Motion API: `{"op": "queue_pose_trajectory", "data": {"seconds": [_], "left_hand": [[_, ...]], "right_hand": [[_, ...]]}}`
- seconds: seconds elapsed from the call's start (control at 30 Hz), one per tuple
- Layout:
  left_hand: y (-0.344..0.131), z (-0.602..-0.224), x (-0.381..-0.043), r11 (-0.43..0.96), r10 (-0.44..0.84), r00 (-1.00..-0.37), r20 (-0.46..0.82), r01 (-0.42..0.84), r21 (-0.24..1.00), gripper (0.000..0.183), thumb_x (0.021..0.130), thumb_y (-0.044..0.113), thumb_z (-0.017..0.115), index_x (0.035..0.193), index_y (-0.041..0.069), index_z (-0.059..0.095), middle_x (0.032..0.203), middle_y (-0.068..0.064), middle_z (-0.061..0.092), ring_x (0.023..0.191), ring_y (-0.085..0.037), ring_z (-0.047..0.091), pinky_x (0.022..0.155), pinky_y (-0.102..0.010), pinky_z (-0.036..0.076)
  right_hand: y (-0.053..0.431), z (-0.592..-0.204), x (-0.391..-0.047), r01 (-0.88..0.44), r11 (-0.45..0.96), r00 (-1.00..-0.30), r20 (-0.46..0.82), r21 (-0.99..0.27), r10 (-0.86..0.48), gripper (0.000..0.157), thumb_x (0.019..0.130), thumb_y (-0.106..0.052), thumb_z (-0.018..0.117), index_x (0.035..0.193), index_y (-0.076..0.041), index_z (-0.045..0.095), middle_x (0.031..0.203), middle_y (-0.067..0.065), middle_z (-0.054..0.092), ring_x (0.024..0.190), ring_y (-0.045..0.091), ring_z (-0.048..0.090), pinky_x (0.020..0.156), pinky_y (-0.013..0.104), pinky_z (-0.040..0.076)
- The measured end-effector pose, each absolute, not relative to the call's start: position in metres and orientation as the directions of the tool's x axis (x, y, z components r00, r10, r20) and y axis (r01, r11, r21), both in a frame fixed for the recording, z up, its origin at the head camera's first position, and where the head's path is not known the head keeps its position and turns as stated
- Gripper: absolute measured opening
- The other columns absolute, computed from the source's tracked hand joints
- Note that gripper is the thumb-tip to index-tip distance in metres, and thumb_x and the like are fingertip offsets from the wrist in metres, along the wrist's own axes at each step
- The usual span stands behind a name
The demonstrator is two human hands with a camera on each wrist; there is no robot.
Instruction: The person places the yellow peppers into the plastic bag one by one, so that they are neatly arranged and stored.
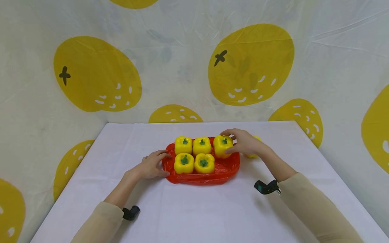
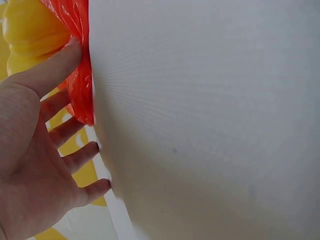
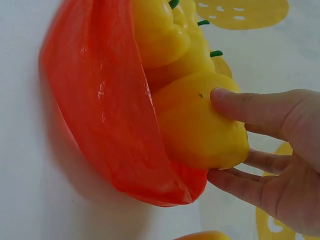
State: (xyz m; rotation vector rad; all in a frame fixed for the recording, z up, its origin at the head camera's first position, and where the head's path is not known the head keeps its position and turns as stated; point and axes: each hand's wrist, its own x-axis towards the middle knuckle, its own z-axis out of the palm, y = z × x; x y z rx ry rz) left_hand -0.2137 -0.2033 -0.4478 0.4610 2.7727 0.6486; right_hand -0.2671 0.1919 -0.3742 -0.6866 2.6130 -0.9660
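Observation:
An opened red plastic bag (image 1: 199, 178) lies on the white table with its rim spread wide. Several yellow bell peppers (image 1: 183, 163) with green stems stand upright in it in two rows. My right hand (image 1: 245, 141) holds another yellow bell pepper (image 3: 205, 122) between thumb and fingers, at the bag's back right. In the right wrist view, this pepper's lower part lies behind the red rim. My left hand (image 1: 151, 165) rests against the bag's left end, fingers spread. The left wrist view shows its thumb (image 2: 67, 57) touching the red plastic (image 2: 82, 92).
One more yellow bell pepper (image 1: 257, 138) sits on the table to the right of the bag, partly hidden behind my right hand. White cloth covers the table (image 1: 194, 212). Behind it hangs a pale curtain (image 1: 179, 67) printed with large yellow fruit.

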Motion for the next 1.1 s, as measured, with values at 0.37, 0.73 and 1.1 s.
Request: {"op": "queue_pose_trajectory", "data": {"seconds": [0.37,0.73,1.1], "left_hand": [[-0.203,-0.448,-0.213,0.852,0.363,-0.915,-0.176,0.249,0.46,0.067,0.085,0.033,0.084,0.144,0.018,0.056,0.158,-0.016,0.039,0.147,-0.04,0.029,0.112,-0.073,0.023],[-0.204,-0.446,-0.214,0.846,0.369,-0.912,-0.18,0.25,0.471,0.067,0.086,0.032,0.083,0.144,0.019,0.055,0.158,-0.016,0.038,0.147,-0.041,0.029,0.112,-0.073,0.022],[-0.204,-0.449,-0.216,0.855,0.363,-0.914,-0.182,0.249,0.455,0.068,0.085,0.034,0.084,0.144,0.019,0.055,0.158,-0.015,0.039,0.147,-0.04,0.029,0.111,-0.073,0.024]], "right_hand": [[0.182,-0.384,-0.274,-0.351,0.692,-0.841,-0.113,-0.631,-0.529,0.061,0.086,-0.014,0.082,0.142,-0.006,0.057,0.139,0.017,0.056,0.125,0.039,0.052,0.098,0.05,0.053],[0.187,-0.388,-0.274,-0.364,0.68,-0.838,-0.094,-0.637,-0.537,0.066,0.086,-0.022,0.084,0.144,-0.007,0.055,0.143,0.015,0.056,0.13,0.039,0.051,0.101,0.051,0.052],[0.205,-0.381,-0.271,-0.348,0.675,-0.847,-0.09,-0.651,-0.524,0.066,0.087,-0.018,0.083,0.145,-0.007,0.053,0.146,0.015,0.053,0.131,0.04,0.051,0.095,0.05,0.055]]}}
